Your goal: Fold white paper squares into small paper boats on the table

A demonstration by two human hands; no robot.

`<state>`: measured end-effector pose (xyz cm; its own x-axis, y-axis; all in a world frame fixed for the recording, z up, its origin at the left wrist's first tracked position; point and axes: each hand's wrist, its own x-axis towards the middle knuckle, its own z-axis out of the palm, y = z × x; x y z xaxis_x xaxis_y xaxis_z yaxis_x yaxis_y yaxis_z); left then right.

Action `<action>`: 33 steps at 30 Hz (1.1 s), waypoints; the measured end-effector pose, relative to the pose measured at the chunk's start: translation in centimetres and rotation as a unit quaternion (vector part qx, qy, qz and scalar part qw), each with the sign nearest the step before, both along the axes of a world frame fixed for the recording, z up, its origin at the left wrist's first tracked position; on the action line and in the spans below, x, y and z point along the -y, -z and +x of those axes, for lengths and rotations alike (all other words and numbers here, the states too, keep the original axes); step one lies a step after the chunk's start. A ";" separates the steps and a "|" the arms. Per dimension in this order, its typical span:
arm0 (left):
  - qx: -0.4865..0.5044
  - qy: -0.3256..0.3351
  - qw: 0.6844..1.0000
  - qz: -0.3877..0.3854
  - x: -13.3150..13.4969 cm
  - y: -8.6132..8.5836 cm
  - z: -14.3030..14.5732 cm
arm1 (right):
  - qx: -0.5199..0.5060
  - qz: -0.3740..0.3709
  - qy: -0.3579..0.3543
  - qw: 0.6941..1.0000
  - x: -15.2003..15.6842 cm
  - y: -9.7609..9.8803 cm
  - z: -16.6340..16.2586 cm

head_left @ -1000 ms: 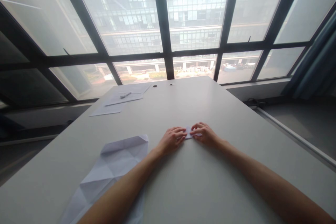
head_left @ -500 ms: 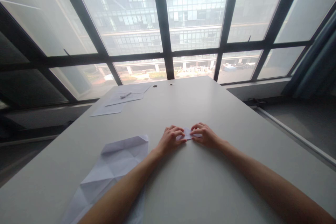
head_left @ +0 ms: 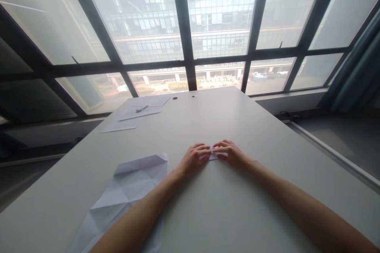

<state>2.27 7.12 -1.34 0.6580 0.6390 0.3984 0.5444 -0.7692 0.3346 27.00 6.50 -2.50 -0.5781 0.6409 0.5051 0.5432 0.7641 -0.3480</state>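
Note:
A small folded piece of white paper [head_left: 213, 157] lies on the white table [head_left: 246, 201], mostly covered by my fingers. My left hand [head_left: 194, 159] grips its left side, fingers bent over the top. From the other side, my right hand [head_left: 230, 155] holds the paper with thumb and fingers pressed on it. The fingertips of both hands nearly meet over its middle. A large creased sheet of paper [head_left: 130, 185] rests to the left, partly hidden under my left forearm.
Several flat sheets of paper [head_left: 126, 125] lie at the far left of the table, with a pen [head_left: 141, 108] on top. A round cable hole [head_left: 175, 98] is near the far edge. Tall windows [head_left: 219, 16] stand behind, and a dark curtain [head_left: 353, 75] hangs at the right.
My fingers have drawn closer together over the folded paper and flattened onto it, covering more of its upper part. The other papers and the pen have stayed in place.

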 end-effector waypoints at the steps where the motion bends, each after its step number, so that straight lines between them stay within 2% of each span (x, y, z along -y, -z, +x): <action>1: -0.003 0.007 1.000 -0.001 -0.1 0.1 0.0 | 0.008 0.005 -0.003 1.000 0.0 0.0 0.0; 8: -0.009 0.001 1.000 -0.013 -0.3 0.6 0.1 | 0.027 0.007 0.006 1.000 -0.1 0.3 -0.1; 15: 0.014 0.004 1.000 -0.013 -0.2 0.5 0.2 | 0.022 0.002 0.010 1.000 0.1 0.1 -0.1; 22: -0.005 -0.007 1.000 0.002 0.0 0.2 0.0 | 0.005 -0.001 0.010 1.000 -0.1 0.4 -0.1; 33: -0.013 -0.006 1.000 -0.001 0.2 0.1 0.1 | 0.012 -0.021 0.020 0.999 0.4 -0.4 0.0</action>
